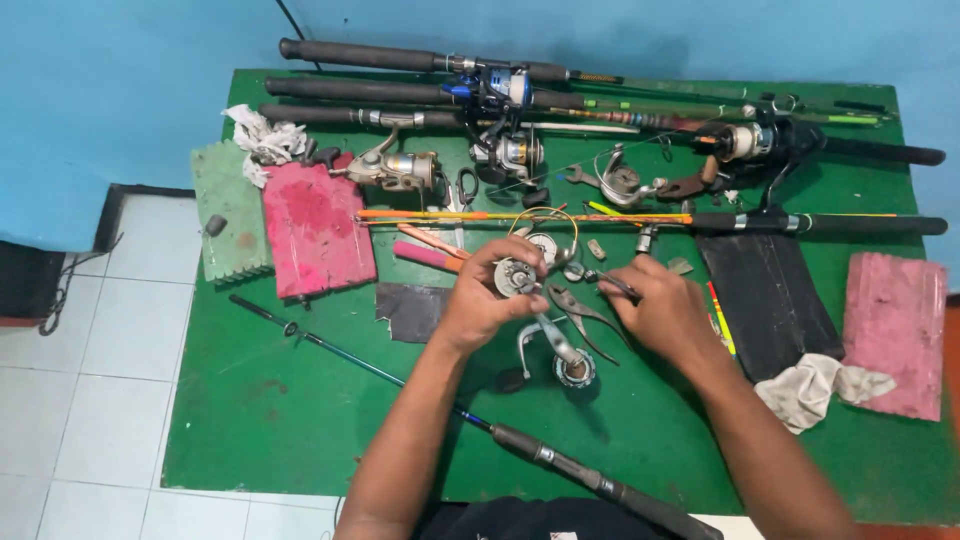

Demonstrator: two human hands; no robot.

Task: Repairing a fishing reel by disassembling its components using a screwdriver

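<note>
1. At about 9 o'clock on the green surface (280, 400) lie a green foam block (228, 215) and a pink foam block (318, 228), side by side, with a crumpled rag (262, 138) at their top. They are pushed to the edge, it seems to leave the middle free for work.
2. A thin dark rod (400, 385) lies diagonal from 9 o'clock down to 6 o'clock and passes under the left forearm; I judge it can catch the elbow.
3. The left hand (482, 305) is closed around a small fishing reel (520, 278) and lifts it a little over the surface, near the centre. The open face of the reel turns toward the right hand, probably so the inside is reachable.
4. Below the reel, at 6 o'clock from it, its handle and foot (560, 355) hang down close to the surface.
5. Pliers (580, 312) lie between both hands, within easy reach.
6. The right hand (665, 310) is pinched on a thin dark tool (612, 284), whose tip points to the reel at 9 o'clock. The two hands are near, not touching.
7. At 12 o'clock several rods (430, 92) with reels lie parallel by the blue wall, and loose small parts crowd the space just behind the hands.
8. At 3 o'clock sit a black mat (770, 295), a white cloth (815, 388) and another pink block (895, 330).
</note>
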